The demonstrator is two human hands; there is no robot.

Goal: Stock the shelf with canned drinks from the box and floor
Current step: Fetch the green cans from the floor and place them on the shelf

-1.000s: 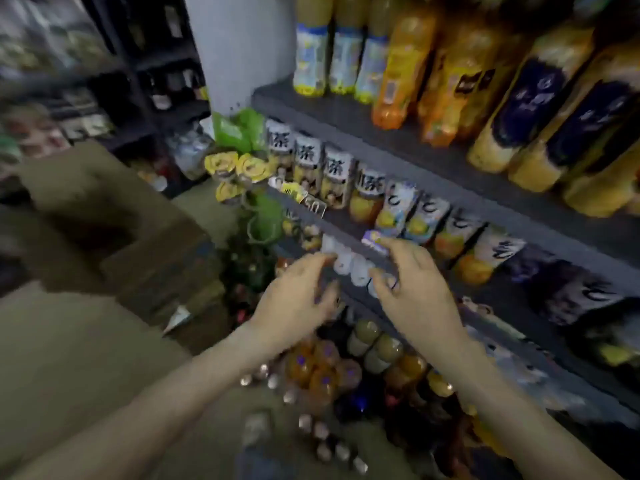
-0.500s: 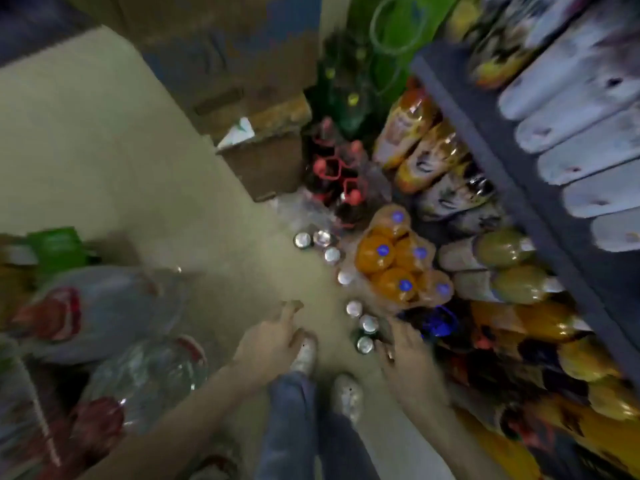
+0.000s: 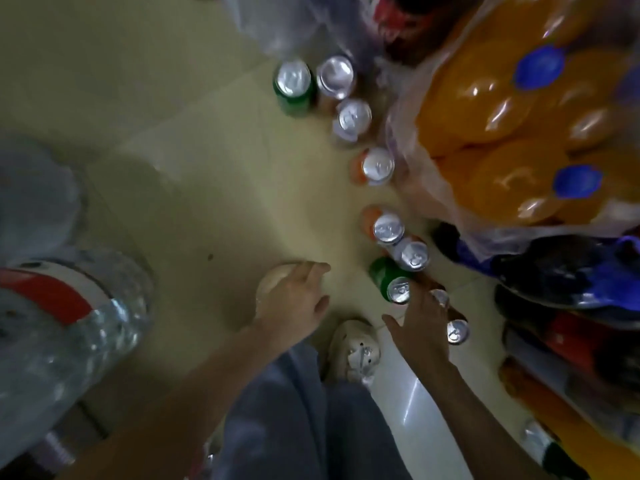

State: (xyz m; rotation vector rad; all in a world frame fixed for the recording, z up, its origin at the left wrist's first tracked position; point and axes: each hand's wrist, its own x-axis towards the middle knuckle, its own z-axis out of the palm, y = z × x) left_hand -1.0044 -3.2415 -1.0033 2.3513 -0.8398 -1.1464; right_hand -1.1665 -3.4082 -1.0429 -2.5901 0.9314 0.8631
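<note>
A loose line of canned drinks stands upright on the pale floor [image 3: 194, 188], running from the upper centre of the frame down toward the lower right. At the top sits a green can [image 3: 293, 87] beside a pale can [image 3: 335, 77], then a purple-tinted can [image 3: 351, 122], two orange cans [image 3: 374, 167] and [image 3: 382, 225] further down, a silver-topped can [image 3: 412, 254], and a second green can [image 3: 391, 284] near the centre right. The right hand [image 3: 422, 327] reaches with fingers spread wide over the lowest cans, its fingertips just at this green can and at two more can tops [image 3: 457, 331]; it grips nothing. The left hand [image 3: 294, 303] hangs left of it, fingers loosely open and empty, above a pale shoe [image 3: 273, 282]. A second shoe [image 3: 356, 351] shows between the hands. A wrapped pack of orange bottles [image 3: 512, 126] fills the upper right, and clear water bottles [image 3: 62, 323] crowd the left edge
</note>
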